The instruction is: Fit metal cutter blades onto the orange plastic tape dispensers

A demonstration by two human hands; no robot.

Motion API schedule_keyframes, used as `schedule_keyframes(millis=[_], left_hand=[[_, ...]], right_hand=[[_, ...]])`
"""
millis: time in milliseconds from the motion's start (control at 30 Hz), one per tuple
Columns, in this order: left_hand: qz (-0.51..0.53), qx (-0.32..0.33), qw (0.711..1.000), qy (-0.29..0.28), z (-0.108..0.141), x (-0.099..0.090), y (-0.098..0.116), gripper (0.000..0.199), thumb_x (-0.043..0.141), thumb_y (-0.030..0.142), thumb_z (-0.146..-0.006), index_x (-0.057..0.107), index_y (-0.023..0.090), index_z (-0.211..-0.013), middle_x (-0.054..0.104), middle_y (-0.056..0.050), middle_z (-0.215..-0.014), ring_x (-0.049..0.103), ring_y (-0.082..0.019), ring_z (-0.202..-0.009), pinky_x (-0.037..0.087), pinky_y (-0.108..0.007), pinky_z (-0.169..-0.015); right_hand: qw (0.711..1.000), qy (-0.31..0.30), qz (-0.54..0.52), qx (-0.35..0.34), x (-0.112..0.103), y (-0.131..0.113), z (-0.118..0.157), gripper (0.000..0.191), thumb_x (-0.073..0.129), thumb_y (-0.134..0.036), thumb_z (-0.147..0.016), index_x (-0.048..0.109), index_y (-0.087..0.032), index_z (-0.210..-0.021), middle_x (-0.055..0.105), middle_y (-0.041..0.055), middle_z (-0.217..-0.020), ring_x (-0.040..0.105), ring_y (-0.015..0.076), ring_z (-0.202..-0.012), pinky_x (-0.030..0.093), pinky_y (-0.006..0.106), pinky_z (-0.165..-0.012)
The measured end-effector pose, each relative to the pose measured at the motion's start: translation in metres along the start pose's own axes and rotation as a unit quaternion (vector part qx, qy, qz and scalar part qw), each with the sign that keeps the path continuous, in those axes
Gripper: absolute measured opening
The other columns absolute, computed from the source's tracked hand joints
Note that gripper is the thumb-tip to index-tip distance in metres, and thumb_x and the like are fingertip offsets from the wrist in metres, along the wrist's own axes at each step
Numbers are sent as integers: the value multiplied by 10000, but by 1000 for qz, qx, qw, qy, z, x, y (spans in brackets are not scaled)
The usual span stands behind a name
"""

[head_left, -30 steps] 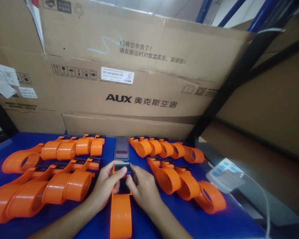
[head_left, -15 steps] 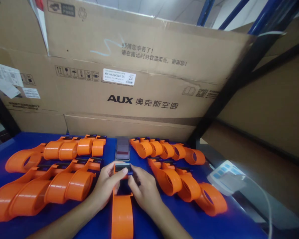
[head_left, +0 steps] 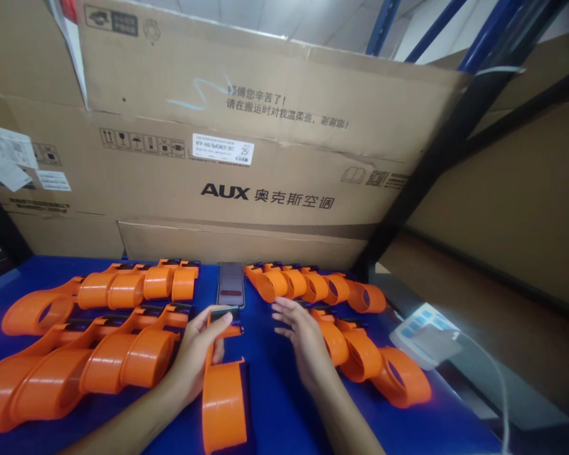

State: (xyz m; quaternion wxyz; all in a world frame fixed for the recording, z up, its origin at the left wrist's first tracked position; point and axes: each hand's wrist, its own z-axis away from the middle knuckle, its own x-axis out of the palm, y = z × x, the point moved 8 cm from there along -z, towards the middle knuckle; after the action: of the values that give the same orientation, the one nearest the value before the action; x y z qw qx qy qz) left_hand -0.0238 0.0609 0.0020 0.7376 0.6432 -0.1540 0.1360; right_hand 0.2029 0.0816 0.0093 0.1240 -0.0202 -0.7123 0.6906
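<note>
My left hand [head_left: 199, 344] is closed around the upper end of an orange tape dispenser [head_left: 224, 404], its thumb lying over the black part at the top. The dispenser's round orange body hangs toward the near edge of the view. My right hand [head_left: 301, 335] is raised to the right, fingers spread and holding nothing, close to the right-hand dispensers [head_left: 360, 357]. A phone-like device [head_left: 231, 284] lies on the blue surface [head_left: 275, 392] just beyond my left hand.
Two rows of similar orange dispensers [head_left: 104, 366] stand at the left, and two more rows at the right. A big cardboard sheet [head_left: 265, 215] rises behind them. At the right are a white power strip [head_left: 424, 335] with a cable and a dark rack post [head_left: 408, 183].
My right hand has let go of the dispenser, moved right and opened. My left hand still holds it, slightly further left. The view has shifted a little.
</note>
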Motion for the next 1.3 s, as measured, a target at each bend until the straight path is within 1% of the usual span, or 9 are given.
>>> schedule_keyframes(millis=[300,367,433,533,600,733,1100,1233,1300], left_hand=[[3,12,1000,-18,0,4,2,340,818,473,-800,678,204,-952,432,96,-434,336,-56,-378,230,-177,-400],[1,14,1000,-15,0,3,1,335,815,472,-805,676,201,-944,438,95,-438,335,-54,-378,230,-176,-397],[-3,17,1000,-18,0,4,0,335,814,466,-808,684,195,-954,437,97,-446,331,-49,-375,228,-172,-391],[-3,24,999,-26,-1,5,-1,346,824,445,-800,703,188,-999,487,90,-504,332,-37,-377,239,-167,-383],[4,26,999,-31,-1,6,-2,346,832,430,-792,706,189,-1006,555,72,-579,346,-29,-383,256,-167,-381],[1,24,999,-41,-2,7,-4,338,820,439,-806,708,185,-998,599,52,-625,359,-28,-382,260,-171,-377],[-21,39,998,-55,-1,7,0,380,837,456,-789,722,166,-1005,551,63,-585,357,-34,-375,267,-173,-377],[31,11,999,-28,0,6,-2,382,844,450,-785,728,164,-1011,503,77,-520,352,-39,-393,295,-160,-401],[40,6,999,-23,0,6,-3,406,858,453,-770,735,165,-1029,505,75,-518,370,-42,-404,310,-155,-409]], right_hand=[[999,18,32,-20,-8,-10,-1,341,582,-416,-842,730,-196,-1057,769,134,-1112,713,249,-917,536,308,-686],[998,-11,43,-41,4,-15,5,310,590,-404,-860,724,-184,-1034,770,127,-1034,706,233,-847,523,297,-659],[990,-83,77,-82,26,-23,16,302,594,-400,-897,718,-178,-1061,759,104,-954,693,215,-801,528,301,-674],[948,-194,184,-172,60,-36,40,401,679,-368,-906,674,-211,-1275,744,66,-981,688,211,-858,562,337,-790],[919,-190,256,-234,70,-43,50,448,717,-333,-896,655,-235,-1329,742,68,-1040,685,221,-903,569,352,-821],[879,-148,327,-313,73,-46,58,353,665,-294,-952,674,-218,-1297,752,92,-1036,697,245,-931,585,375,-835],[825,-143,367,-406,77,-41,63,359,565,-240,-1005,642,-155,-1346,762,122,-971,714,254,-863,616,410,-819],[789,-165,391,-444,80,-42,68,502,547,-190,-984,533,-176,-1486,742,145,-1210,716,277,-1054,586,460,-976],[773,-161,406,-460,80,-38,68,577,526,-145,-960,475,-170,-1535,727,150,-1257,712,282,-1062,583,472,-982]])
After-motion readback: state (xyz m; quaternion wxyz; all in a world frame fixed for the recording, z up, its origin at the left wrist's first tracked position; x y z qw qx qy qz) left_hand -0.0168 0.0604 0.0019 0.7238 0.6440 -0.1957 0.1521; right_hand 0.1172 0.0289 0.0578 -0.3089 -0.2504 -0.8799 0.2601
